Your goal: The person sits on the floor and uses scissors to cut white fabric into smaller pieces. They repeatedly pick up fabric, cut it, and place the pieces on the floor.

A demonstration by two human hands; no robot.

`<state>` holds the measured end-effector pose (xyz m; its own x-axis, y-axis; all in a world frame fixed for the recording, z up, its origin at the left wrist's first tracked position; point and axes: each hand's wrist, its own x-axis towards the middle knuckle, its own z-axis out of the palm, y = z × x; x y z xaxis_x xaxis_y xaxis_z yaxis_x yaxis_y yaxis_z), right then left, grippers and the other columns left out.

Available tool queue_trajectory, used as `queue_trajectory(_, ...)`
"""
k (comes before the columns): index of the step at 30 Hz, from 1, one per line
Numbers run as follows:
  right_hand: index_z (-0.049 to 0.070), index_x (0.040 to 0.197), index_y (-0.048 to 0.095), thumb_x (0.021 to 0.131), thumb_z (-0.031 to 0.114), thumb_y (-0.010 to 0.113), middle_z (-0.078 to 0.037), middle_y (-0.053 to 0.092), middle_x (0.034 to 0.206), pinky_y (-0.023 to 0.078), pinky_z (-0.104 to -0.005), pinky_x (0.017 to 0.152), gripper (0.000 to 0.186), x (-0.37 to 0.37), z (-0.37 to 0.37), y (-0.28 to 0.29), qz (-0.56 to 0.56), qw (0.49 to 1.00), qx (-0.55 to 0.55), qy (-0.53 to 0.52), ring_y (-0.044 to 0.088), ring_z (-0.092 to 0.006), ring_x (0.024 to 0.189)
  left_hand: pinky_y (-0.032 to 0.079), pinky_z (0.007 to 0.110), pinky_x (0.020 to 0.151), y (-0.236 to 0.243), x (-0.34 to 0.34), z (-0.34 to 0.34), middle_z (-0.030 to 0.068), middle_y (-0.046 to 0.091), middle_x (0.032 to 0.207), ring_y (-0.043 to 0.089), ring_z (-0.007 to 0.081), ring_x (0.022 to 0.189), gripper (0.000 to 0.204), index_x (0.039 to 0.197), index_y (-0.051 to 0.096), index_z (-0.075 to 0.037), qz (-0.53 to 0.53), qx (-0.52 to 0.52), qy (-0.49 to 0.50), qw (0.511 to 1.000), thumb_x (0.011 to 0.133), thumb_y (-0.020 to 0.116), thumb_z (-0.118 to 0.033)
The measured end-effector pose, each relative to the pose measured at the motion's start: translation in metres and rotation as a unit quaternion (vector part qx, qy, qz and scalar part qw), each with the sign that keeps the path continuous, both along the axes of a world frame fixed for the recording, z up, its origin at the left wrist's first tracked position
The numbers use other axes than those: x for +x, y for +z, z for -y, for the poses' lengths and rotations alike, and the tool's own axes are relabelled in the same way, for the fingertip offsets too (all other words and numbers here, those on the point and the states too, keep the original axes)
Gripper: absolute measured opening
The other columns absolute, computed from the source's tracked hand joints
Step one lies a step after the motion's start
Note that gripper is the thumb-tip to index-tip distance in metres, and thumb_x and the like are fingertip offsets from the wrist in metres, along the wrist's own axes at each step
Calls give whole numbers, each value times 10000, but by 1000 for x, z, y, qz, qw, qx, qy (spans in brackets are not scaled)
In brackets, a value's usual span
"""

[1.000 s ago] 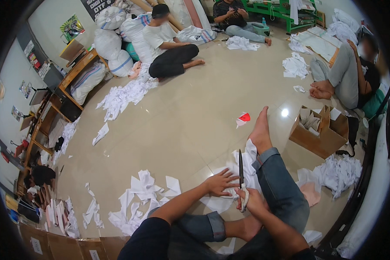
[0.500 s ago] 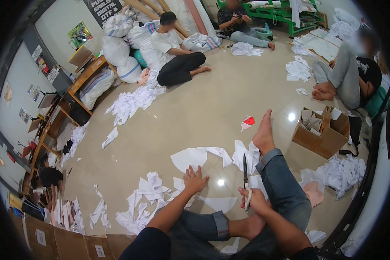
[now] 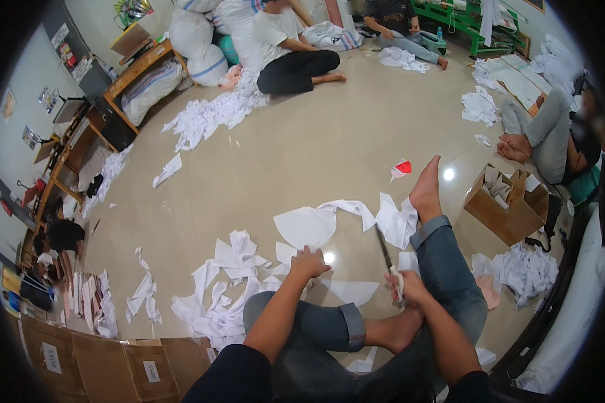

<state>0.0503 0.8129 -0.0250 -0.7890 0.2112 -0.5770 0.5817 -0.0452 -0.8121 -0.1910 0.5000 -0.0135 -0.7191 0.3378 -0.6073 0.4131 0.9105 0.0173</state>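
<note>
My right hand (image 3: 408, 287) grips long dark scissors (image 3: 386, 254) by their white-wrapped handle, blades pointing forward. My left hand (image 3: 308, 263) is low over the floor among white pieces, fingers apart and slightly bent, holding nothing visible. Just ahead of it lies a rounded white piece (image 3: 302, 225), joined or touched by a twisted strip (image 3: 349, 209). Another crumpled white piece (image 3: 396, 221) rests near my bare right foot (image 3: 427, 185). Loose white scraps (image 3: 225, 302) are spread to the left of my legs.
A cardboard box (image 3: 504, 201) of pieces stands right. Other people sit at back (image 3: 292, 70), back right (image 3: 544, 134) and far left (image 3: 64, 238), among white piles (image 3: 208, 117). Sacks (image 3: 198, 47), wooden desks (image 3: 124, 87), a green machine (image 3: 477, 27) and cardboard (image 3: 101, 356) line the edges.
My left hand has left the white piece under the scissors, moving left; that cloth now lies spread farther forward. The scissors in my right hand shifted right and tilted.
</note>
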Motion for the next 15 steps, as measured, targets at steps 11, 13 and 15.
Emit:
queue_trajectory(11, -73, 1124, 810, 1029, 511, 913, -125, 789, 806, 582, -413, 584, 601, 14, 42, 25, 36, 973, 210, 87, 771, -203, 613, 548, 603, 1220, 16, -39, 22, 212, 549, 1753, 591, 457, 1572, 782, 1543, 757, -93, 51, 74, 39, 995, 1069, 734, -715)
queue_trajectory(13, -78, 1114, 795, 1035, 480, 917, -122, 756, 764, 573, -409, 564, 577, -11, 62, 48, 26, 964, 243, 109, 746, -206, 598, 535, 593, 1231, 12, -45, 31, 195, 563, 1739, 580, 438, 1582, 754, 1500, 808, -100, 44, 54, 39, 997, 1070, 731, -715)
queue_trajectory(15, -81, 1117, 794, 1033, 474, 911, -167, 768, 788, 588, -453, 627, 574, -33, 64, 55, 4, 945, 301, 130, 765, -291, 654, 529, 591, 1234, 16, -50, 33, 186, 580, 1722, 585, 435, 1571, 752, 1512, 808, -107, 47, 57, 48, 996, 1070, 731, -711)
